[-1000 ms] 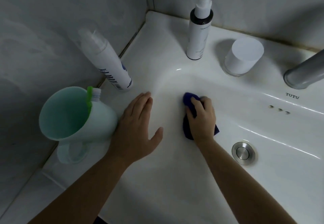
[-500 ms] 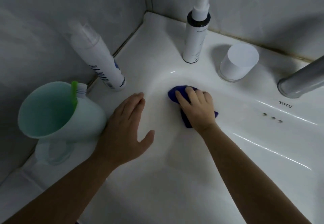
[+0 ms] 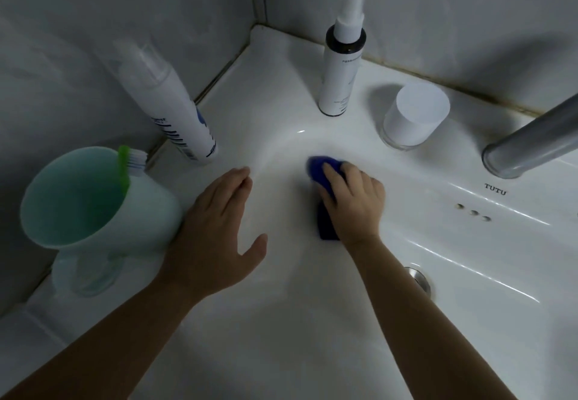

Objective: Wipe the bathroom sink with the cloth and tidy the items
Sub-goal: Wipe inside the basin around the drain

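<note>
Two hands: right hand [image 3: 356,209] grips cloth [image 3: 317,169], left hand [image 3: 215,237] rests fingers [image 3: 233,187] flat on sink [image 3: 281,337]

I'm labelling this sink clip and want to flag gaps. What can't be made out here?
Head view only:
- drain: mostly hidden by the right forearm.
- faucet: cut off by the right edge.
- cloth: blurred, largely under the right hand.
- spray bottle label: print too small to read.

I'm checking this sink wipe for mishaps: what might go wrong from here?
The right hand works the blue cloth close below the slim white spray bottle and frosted white cup; a longer stroke might topple them. The left hand lies beside the mint plastic mug; a nudge may tip it.
</note>
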{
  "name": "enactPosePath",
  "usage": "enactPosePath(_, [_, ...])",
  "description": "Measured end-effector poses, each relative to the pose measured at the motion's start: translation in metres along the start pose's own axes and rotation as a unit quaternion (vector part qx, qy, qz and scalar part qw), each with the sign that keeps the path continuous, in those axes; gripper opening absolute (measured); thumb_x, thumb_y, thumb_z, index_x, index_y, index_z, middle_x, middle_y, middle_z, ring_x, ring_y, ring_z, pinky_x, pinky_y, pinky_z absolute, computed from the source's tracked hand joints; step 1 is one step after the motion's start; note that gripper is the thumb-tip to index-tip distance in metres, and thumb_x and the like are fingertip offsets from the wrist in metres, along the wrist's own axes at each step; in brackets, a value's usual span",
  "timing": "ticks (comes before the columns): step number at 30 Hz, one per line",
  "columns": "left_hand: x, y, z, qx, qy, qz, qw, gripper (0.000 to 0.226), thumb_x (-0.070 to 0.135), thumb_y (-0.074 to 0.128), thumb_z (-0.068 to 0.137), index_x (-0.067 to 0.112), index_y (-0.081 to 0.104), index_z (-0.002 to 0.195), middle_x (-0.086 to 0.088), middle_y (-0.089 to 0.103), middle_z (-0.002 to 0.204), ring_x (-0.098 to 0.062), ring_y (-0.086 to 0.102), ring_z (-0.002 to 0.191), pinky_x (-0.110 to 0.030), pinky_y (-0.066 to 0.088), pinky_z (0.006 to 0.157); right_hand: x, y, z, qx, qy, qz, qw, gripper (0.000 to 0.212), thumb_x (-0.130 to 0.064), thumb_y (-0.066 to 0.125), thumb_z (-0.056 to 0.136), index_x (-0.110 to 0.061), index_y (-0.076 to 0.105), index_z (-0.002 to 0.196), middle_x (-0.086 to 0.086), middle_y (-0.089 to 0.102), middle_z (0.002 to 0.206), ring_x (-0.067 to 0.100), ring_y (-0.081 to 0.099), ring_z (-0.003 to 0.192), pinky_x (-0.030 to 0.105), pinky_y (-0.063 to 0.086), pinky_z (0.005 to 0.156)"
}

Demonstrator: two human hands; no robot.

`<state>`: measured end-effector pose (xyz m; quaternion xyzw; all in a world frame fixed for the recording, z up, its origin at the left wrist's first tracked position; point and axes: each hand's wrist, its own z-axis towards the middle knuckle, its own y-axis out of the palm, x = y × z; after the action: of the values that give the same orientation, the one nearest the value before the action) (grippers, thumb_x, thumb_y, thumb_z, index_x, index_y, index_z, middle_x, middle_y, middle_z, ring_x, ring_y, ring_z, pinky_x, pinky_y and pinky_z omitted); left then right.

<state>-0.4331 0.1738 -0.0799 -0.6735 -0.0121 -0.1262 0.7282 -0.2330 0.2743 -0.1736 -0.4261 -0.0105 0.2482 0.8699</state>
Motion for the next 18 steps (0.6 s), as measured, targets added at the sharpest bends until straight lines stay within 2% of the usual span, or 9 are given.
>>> enactPosePath(2, [0.001, -0.001, 0.000, -0.007, 0.000, -0.006, 1.000, 0.070, 0.042, 0.046, 0.079, -0.007, 0.045, 0.130, -0.018, 0.041, 0.141, -0.030, 0.038, 0.129, -0.040, 0.036, 0.104, 0.023, -0.029, -0.041, -0.044, 0.101, 0.004, 0.994, 0.027, -0.027, 0.055, 0.082, -0.010, 0.060, 0.101, 0.017, 0.064, 0.096, 0.033, 0.061, 0.069, 0.034, 0.040, 0.062])
enactPosePath(4, [0.001, -0.002, 0.000, -0.012, 0.001, -0.003, 1.000, 0.071, 0.042, 0.046, 0.079, -0.007, 0.045, 0.130, -0.018, 0.040, 0.141, -0.030, 0.037, 0.130, -0.040, 0.034, 0.105, 0.022, -0.052, -0.061, -0.075, 0.298, 0.068, 0.949, 0.030, -0.026, 0.055, 0.084, -0.005, 0.058, 0.105, 0.018, 0.058, 0.106, 0.037, 0.060, 0.080, 0.037, 0.043, 0.066])
enactPosePath(6, [0.001, -0.002, 0.000, -0.020, 0.003, 0.005, 1.000, 0.072, 0.043, 0.044, 0.079, -0.007, 0.043, 0.131, -0.018, 0.039, 0.142, -0.030, 0.036, 0.131, -0.039, 0.032, 0.106, -0.005, -0.046, -0.048, -0.043, 0.528, 0.136, 0.837, 0.030, -0.025, 0.057, 0.087, -0.009, 0.050, 0.111, 0.009, 0.052, 0.117, 0.030, 0.057, 0.093, 0.030, 0.039, 0.074])
enactPosePath(8, [0.001, -0.003, -0.001, -0.030, -0.002, 0.006, 1.000, 0.074, 0.044, 0.043, 0.079, -0.006, 0.040, 0.134, -0.018, 0.037, 0.143, -0.030, 0.034, 0.132, -0.039, 0.032, 0.106, -0.046, -0.025, -0.010, 0.046, 0.660, 0.226, 0.715, 0.033, -0.030, 0.055, 0.088, -0.015, 0.044, 0.115, 0.000, 0.051, 0.118, 0.019, 0.053, 0.098, 0.025, 0.037, 0.083])
enactPosePath(9, [0.001, -0.003, -0.002, -0.032, -0.005, 0.009, 0.999, 0.075, 0.045, 0.043, 0.078, -0.005, 0.039, 0.135, -0.018, 0.037, 0.143, -0.029, 0.034, 0.132, -0.039, 0.031, 0.106, -0.066, -0.013, 0.011, 0.079, 0.685, 0.272, 0.671, 0.034, -0.033, 0.054, 0.088, -0.016, 0.043, 0.116, -0.001, 0.052, 0.117, 0.017, 0.053, 0.099, 0.026, 0.039, 0.087])
enactPosePath(11, [0.002, -0.002, -0.001, -0.035, -0.011, 0.014, 0.999, 0.077, 0.047, 0.043, 0.078, -0.003, 0.038, 0.136, -0.018, 0.037, 0.144, -0.028, 0.032, 0.133, -0.038, 0.030, 0.105, -0.093, 0.006, 0.040, 0.121, 0.693, 0.339, 0.625, 0.032, -0.034, 0.055, 0.088, -0.018, 0.042, 0.113, -0.002, 0.053, 0.113, 0.016, 0.053, 0.099, 0.028, 0.043, 0.088])
enactPosePath(13, [0.000, -0.001, -0.001, -0.031, -0.014, 0.007, 0.999, 0.077, 0.047, 0.042, 0.078, -0.003, 0.037, 0.136, -0.018, 0.037, 0.144, -0.026, 0.030, 0.133, -0.037, 0.028, 0.105, -0.102, 0.004, 0.045, 0.112, 0.684, 0.376, 0.615, 0.025, -0.031, 0.056, 0.088, -0.021, 0.043, 0.107, -0.004, 0.053, 0.108, 0.013, 0.052, 0.096, 0.025, 0.042, 0.084])
enactPosePath(16, [0.000, -0.002, -0.001, -0.029, -0.002, -0.010, 1.000, 0.075, 0.044, 0.042, 0.078, -0.005, 0.038, 0.135, -0.019, 0.036, 0.144, -0.027, 0.030, 0.133, -0.034, 0.026, 0.109, -0.073, -0.015, 0.020, 0.143, 0.677, 0.350, 0.632, 0.026, -0.027, 0.056, 0.089, -0.018, 0.043, 0.110, -0.004, 0.052, 0.107, 0.016, 0.052, 0.097, 0.023, 0.043, 0.088])
enactPosePath(18, [0.000, -0.003, 0.000, -0.027, 0.001, -0.017, 0.999, 0.074, 0.043, 0.042, 0.079, -0.006, 0.039, 0.134, -0.020, 0.037, 0.143, -0.028, 0.031, 0.133, -0.036, 0.028, 0.108, -0.059, -0.019, 0.011, 0.190, 0.715, 0.302, 0.601, 0.030, -0.026, 0.054, 0.090, -0.013, 0.043, 0.115, -0.001, 0.052, 0.109, 0.016, 0.052, 0.095, 0.009, 0.039, 0.074])
